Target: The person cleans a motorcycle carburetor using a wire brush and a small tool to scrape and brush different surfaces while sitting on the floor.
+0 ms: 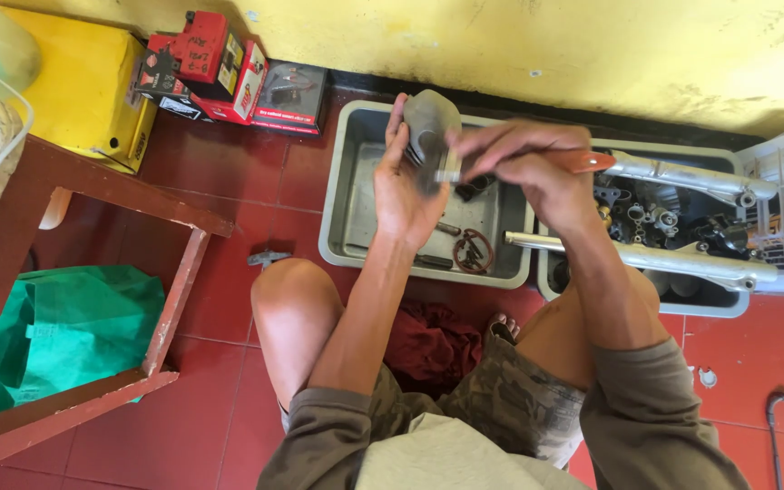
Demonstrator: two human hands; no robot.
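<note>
Both hands (465, 172) raised, gripping grey metal part (430, 122) over tray (342, 209).

Under the left hand (406, 195) a grey metal part (430, 127) shows above a grey tray (342, 209), the right hand (528, 163) grips an orange handle (587, 162), red floor tiles (220, 263) spread below, and camouflage shorts (501, 399) sit nearer.
</note>
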